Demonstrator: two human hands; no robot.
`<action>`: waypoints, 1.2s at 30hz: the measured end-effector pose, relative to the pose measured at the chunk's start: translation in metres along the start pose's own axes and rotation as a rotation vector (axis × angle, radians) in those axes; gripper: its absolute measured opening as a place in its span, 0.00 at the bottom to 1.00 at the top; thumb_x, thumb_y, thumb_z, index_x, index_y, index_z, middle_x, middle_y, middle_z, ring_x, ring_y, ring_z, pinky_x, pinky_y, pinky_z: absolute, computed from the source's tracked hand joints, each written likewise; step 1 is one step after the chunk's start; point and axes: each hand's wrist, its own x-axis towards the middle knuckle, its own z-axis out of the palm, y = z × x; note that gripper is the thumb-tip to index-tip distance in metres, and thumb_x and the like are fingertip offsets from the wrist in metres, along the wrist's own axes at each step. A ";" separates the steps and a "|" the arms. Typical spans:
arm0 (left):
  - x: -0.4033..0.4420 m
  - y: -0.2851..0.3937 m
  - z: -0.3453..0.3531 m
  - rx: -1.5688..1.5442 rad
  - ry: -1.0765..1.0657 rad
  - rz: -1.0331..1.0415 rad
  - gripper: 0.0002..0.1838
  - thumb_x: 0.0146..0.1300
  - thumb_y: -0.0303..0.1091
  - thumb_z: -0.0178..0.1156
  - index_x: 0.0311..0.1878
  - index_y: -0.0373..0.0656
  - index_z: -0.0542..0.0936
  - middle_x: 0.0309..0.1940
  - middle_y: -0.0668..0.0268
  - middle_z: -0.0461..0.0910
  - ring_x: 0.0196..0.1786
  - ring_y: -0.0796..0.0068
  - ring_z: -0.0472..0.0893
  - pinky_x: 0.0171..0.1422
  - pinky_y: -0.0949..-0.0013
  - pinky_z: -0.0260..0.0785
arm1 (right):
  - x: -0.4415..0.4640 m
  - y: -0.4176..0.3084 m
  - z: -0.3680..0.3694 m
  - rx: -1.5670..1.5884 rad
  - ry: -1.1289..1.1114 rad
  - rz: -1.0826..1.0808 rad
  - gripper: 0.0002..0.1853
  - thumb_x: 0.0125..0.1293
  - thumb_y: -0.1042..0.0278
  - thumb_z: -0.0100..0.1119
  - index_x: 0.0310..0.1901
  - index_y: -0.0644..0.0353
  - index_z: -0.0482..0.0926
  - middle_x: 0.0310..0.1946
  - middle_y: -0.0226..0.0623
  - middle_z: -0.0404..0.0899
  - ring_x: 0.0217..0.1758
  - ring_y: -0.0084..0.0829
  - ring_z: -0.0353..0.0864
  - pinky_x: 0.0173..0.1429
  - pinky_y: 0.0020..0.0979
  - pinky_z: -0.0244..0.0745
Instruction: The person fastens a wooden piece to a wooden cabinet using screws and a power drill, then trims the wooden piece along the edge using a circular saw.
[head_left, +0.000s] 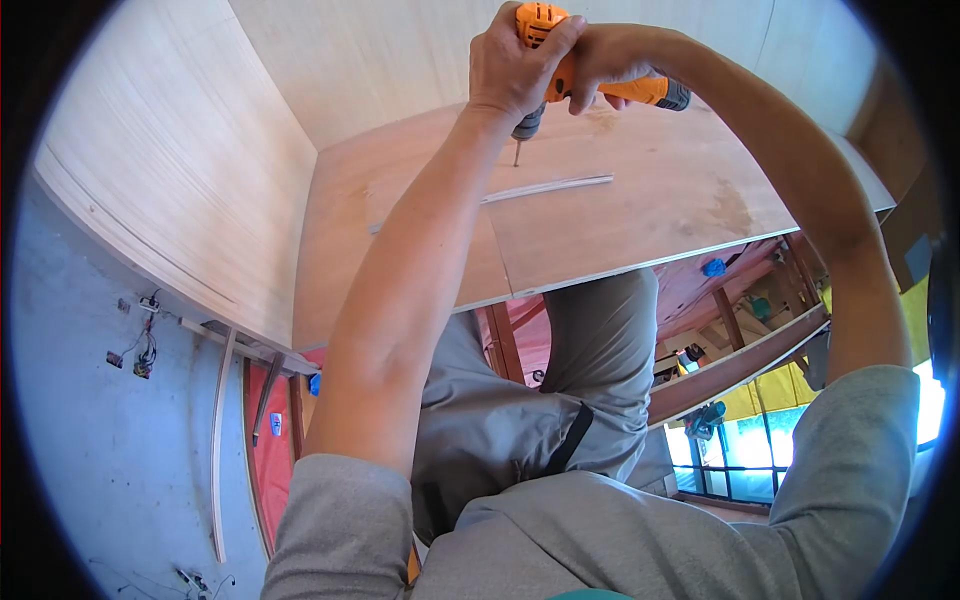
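An orange cordless drill [562, 78] is at the top centre, its dark chuck pointing down and a thin bit or screw touching or just above the plywood panel [620, 225]. My left hand [515, 62] is wrapped round the drill's head from the left side. From the right, my right hand [612, 62] grips the drill's handle, with the black-ended base sticking out beyond it. Just below the bit, a thin pale strip [550, 188] lies across the plywood, partly hidden by my left forearm.
Pale wooden walls [180, 160] rise at the left and back. Past the panel's front edge are red sheeting [690, 290], a wooden beam [740, 365] and a teal tool [705, 420]. Wires [148, 330] protrude from the blue-grey wall at left.
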 end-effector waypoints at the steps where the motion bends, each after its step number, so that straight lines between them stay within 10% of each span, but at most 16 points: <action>1: 0.000 0.000 -0.001 0.002 0.000 -0.003 0.28 0.71 0.58 0.73 0.46 0.37 0.82 0.33 0.60 0.88 0.34 0.73 0.85 0.37 0.66 0.82 | 0.001 0.000 0.000 -0.011 0.011 -0.004 0.27 0.52 0.69 0.80 0.54 0.68 0.84 0.35 0.43 0.86 0.23 0.32 0.84 0.29 0.36 0.80; 17: -0.003 -0.002 0.008 -0.039 -0.005 -0.012 0.27 0.72 0.58 0.72 0.47 0.38 0.84 0.34 0.61 0.89 0.34 0.74 0.86 0.36 0.66 0.81 | -0.003 -0.002 -0.004 0.032 -0.080 0.005 0.22 0.57 0.68 0.80 0.51 0.67 0.84 0.28 0.38 0.82 0.23 0.29 0.82 0.30 0.34 0.80; 28: -0.010 -0.007 -0.006 0.020 0.189 -0.013 0.29 0.72 0.59 0.72 0.47 0.37 0.82 0.32 0.61 0.89 0.32 0.72 0.88 0.33 0.67 0.83 | 0.060 -0.014 -0.020 -0.278 -0.288 -0.116 0.26 0.65 0.64 0.80 0.63 0.64 0.87 0.48 0.43 0.89 0.41 0.33 0.85 0.42 0.35 0.81; 36: -0.014 -0.004 -0.004 0.159 0.201 -0.020 0.32 0.74 0.65 0.68 0.47 0.39 0.82 0.31 0.62 0.88 0.30 0.71 0.89 0.32 0.67 0.83 | 0.061 -0.010 -0.021 -0.285 -0.266 -0.099 0.23 0.64 0.65 0.80 0.59 0.64 0.89 0.43 0.39 0.89 0.39 0.31 0.84 0.41 0.35 0.80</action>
